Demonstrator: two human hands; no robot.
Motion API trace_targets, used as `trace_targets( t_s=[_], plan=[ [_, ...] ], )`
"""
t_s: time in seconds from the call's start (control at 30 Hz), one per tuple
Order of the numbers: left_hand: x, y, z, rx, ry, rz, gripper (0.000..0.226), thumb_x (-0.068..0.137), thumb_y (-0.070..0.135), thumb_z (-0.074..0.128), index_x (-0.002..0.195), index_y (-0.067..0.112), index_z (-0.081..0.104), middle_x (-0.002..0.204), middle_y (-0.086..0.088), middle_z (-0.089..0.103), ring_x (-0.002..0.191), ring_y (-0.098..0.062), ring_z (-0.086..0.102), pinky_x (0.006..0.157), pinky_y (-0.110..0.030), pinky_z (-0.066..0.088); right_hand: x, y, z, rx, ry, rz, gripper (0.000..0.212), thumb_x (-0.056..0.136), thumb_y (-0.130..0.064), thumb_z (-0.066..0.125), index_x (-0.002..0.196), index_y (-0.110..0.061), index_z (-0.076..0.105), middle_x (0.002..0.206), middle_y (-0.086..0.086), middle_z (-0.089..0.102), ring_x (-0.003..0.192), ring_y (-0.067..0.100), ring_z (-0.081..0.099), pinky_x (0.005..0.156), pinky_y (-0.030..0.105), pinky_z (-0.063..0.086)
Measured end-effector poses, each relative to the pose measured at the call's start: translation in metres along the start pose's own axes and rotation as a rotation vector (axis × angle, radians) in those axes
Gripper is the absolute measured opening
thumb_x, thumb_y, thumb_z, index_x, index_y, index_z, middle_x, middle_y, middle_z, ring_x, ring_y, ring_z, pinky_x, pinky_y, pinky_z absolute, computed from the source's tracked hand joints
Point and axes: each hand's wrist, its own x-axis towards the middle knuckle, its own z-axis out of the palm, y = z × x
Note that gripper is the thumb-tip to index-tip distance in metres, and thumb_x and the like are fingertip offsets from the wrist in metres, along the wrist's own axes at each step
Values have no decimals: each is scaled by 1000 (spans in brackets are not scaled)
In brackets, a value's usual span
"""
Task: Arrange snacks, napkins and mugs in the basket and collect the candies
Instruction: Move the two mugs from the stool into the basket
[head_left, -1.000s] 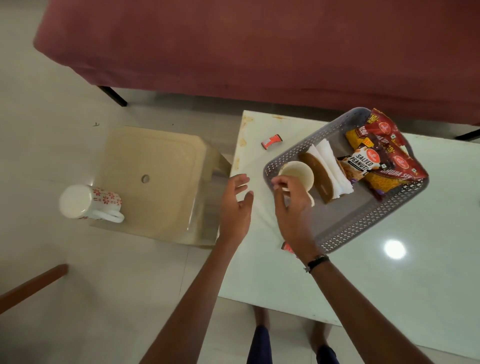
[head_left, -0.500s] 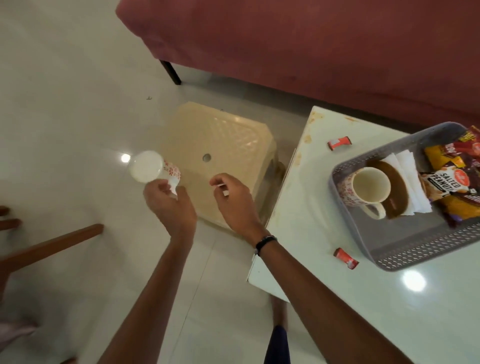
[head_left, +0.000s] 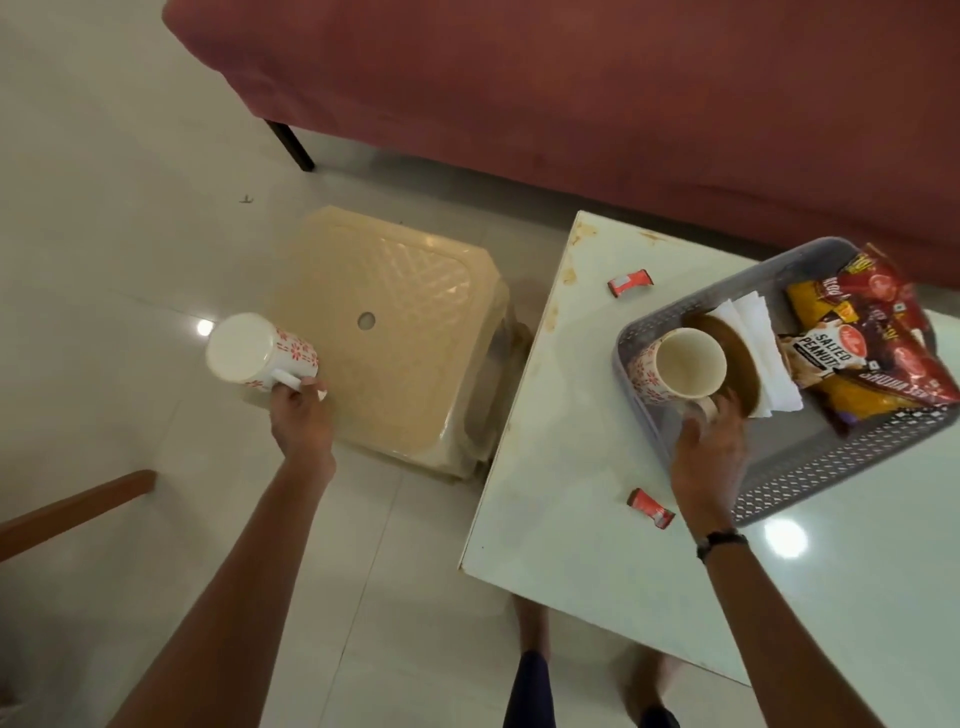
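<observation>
A white mug with red flowers (head_left: 260, 353) lies on its side at the left edge of the beige stool (head_left: 410, 332). My left hand (head_left: 301, 421) grips its handle. A second flowered mug (head_left: 685, 366) stands in the near left corner of the grey basket (head_left: 779, 470) on the white table (head_left: 571, 457). My right hand (head_left: 709, 447) reaches over the basket's rim and pinches that mug's handle. Behind the mug are a brown plate (head_left: 740, 358), white napkins (head_left: 756, 332) and snack packets (head_left: 878, 332). Two red candies (head_left: 630, 281) (head_left: 651, 508) lie on the table outside the basket.
A maroon sofa (head_left: 623, 104) with a dark leg (head_left: 291, 145) runs along the back, close to the table. A wooden bar (head_left: 72, 512) juts in at the lower left. My feet stand on the tiled floor beside the table's near corner.
My left hand has closed on the handle of the mug on the stool. My right hand swung from above the stool back to the mug in the basket.
</observation>
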Motion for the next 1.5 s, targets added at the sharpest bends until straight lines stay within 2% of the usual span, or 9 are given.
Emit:
trace_targets(
  t_s=[0.3,0.43,0.57,0.9,1.13,1.23,1.3,1.4,1.5],
  plan=[
    [-48,-6,32,-123,-221,127,23,93,14,52,74,25,59,76,5,60,82,-11,52,86,-29,38,22,10,-16,28,-31,-95,22,98,-14,44,106,2,56,87,14,65,73,25,56,57,29,42],
    [-71,0,47,-70,-349,160,28,87,30,55,60,28,60,64,17,63,81,-10,55,83,-35,42,33,-1,-36,541,-180,283,20,98,-17,46,103,-3,60,87,5,67,90,23,65,76,38,60],
    [-104,15,61,-26,-486,236,28,90,28,54,64,18,55,60,20,61,67,7,53,73,-31,38,50,-7,-53,1217,-491,845,16,97,-5,44,94,2,58,77,11,70,71,19,71,67,28,60],
    [-165,22,91,-72,-682,267,23,87,29,58,72,12,60,68,9,63,80,-6,58,93,-41,46,61,36,-12,1445,-760,1311,31,100,-7,29,125,9,39,70,17,59,52,8,55,42,12,47],
    [-201,16,107,-26,-730,214,27,89,34,57,76,10,60,75,15,67,88,8,58,91,-34,44,64,28,-20,1239,-706,1093,34,96,2,38,130,7,42,93,20,58,70,15,64,51,14,54],
    [-223,15,109,-17,-763,218,25,92,26,54,76,9,60,77,14,68,90,10,58,92,-31,44,52,19,-50,660,-738,742,15,96,-8,45,106,-6,57,112,20,61,86,24,66,72,30,60],
    [-241,18,110,-7,-803,215,24,92,26,54,75,10,60,78,11,68,96,7,57,100,-35,44,37,20,-71,194,-508,365,19,94,-11,47,110,-8,56,122,15,57,100,25,59,85,36,52],
    [-268,28,115,-83,-865,99,19,92,23,54,80,9,61,73,5,64,94,-8,58,105,-40,43,5,19,-105,187,-259,-217,32,90,-4,52,122,-12,50,118,-1,50,103,9,53,79,17,47],
    [-293,38,122,-218,-897,-146,15,91,20,54,84,11,64,66,3,64,83,-13,61,97,-39,50,-17,25,-123,327,-358,-228,34,93,-7,51,124,-21,45,119,-12,49,111,-2,50,79,9,48]
  ],
)
